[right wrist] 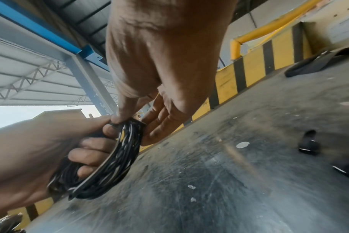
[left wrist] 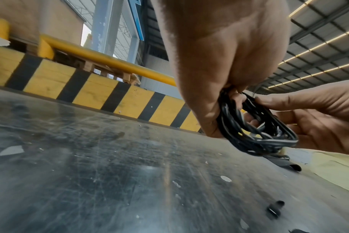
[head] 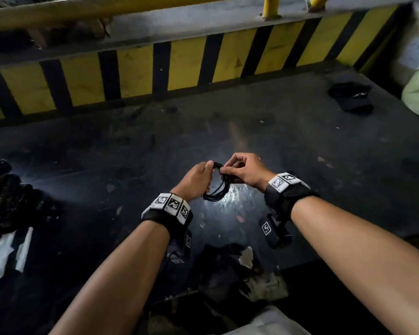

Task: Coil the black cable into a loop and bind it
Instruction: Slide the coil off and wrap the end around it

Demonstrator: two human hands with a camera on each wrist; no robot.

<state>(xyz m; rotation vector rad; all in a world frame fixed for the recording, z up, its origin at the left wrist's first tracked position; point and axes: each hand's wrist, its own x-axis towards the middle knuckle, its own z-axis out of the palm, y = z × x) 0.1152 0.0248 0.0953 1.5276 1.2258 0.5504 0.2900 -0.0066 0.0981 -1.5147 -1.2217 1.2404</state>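
Observation:
A thin black cable (head: 215, 187) (left wrist: 255, 130) (right wrist: 110, 162) is wound into a small loop of several turns, held just above the dark worktop (head: 228, 131). My left hand (head: 198, 178) (right wrist: 50, 151) grips the loop's left side, fingers curled through it. My right hand (head: 242, 171) (left wrist: 317, 119) pinches the loop's top between thumb and forefinger. A flat dark strip, perhaps a binding strap, runs along the coil's outer edge (right wrist: 98, 171); I cannot tell whether it is fastened.
A yellow-and-black striped barrier (head: 169, 68) runs along the worktop's far edge. Dark straps lie at the far right (head: 351, 96). Two small black pieces (right wrist: 309, 144) lie on the worktop right of the hands. Dark bundles are heaped at the left (head: 12, 194), clutter at the near edge (head: 228, 269).

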